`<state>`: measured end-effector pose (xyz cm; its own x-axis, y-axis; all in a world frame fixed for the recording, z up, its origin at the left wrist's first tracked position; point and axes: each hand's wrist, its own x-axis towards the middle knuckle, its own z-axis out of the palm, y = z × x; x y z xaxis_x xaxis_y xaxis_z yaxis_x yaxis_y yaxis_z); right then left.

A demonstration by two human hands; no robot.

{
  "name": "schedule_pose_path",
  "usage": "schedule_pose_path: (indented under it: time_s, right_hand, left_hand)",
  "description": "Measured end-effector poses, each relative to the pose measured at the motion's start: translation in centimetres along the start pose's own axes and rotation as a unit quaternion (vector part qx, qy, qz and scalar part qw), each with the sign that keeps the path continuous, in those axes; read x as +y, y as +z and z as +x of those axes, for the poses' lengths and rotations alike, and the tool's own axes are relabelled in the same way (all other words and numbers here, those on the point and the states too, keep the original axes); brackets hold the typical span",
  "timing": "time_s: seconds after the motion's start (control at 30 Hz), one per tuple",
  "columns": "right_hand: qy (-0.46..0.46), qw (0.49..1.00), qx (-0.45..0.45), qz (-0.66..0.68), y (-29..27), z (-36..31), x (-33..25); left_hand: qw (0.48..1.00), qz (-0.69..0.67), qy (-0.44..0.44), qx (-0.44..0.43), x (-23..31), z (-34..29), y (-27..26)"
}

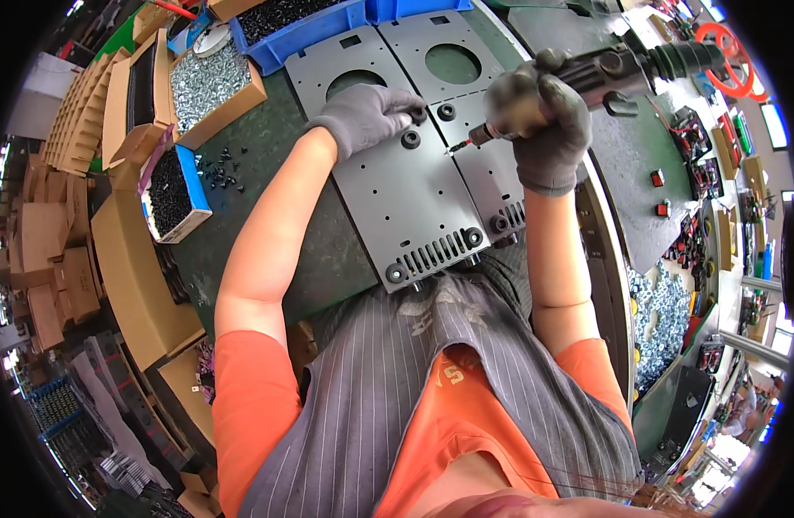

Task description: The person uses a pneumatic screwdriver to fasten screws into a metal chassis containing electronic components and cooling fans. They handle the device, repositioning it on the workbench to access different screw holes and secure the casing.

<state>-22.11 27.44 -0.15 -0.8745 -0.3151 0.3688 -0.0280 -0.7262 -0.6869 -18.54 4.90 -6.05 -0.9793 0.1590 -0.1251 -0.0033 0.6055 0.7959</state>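
Two grey metal panels (405,192) lie side by side on the bench, each with a large round hole at the far end and slots at the near end. My left hand (362,119), in a grey glove, rests on the left panel with its fingertips pinched on a black rubber foot. Beside them sit another black foot (411,139) and one on the right panel (447,111). In my gloved right hand (554,129) is a power screwdriver (600,78), its bit pointing down-left over the panels. More feet (397,273) sit at the slotted ends.
An open cardboard box of silver screws (208,91) stands at the far left, near a smaller box of black screws (170,194). Loose black screws (222,170) lie on the green bench top (306,250). A blue bin (328,24) of black parts borders the far edge.
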Motion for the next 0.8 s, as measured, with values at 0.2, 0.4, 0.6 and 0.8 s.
schedule_pose_path:
  time_s: [0.2,0.4,0.6,0.8]
  right_hand:
    - [-0.017,0.988,-0.021,-0.153,0.5,2.8,2.6]
    - [0.009,0.984,-0.047,-0.172,2.8,3.9,5.9]
    - [0.023,0.964,-0.079,-0.252,3.1,4.3,7.2]
    - [0.056,0.968,-0.095,-0.227,2.6,4.6,6.9]
  left_hand:
    - [0.995,0.095,0.012,0.021,1.1,-1.1,0.4]
    - [0.986,0.159,-0.01,0.041,0.9,-1.3,0.7]
    - [0.985,0.166,-0.022,0.037,1.2,-1.3,0.6]
    - [0.983,-0.115,-0.032,0.14,-0.2,-0.9,1.2]
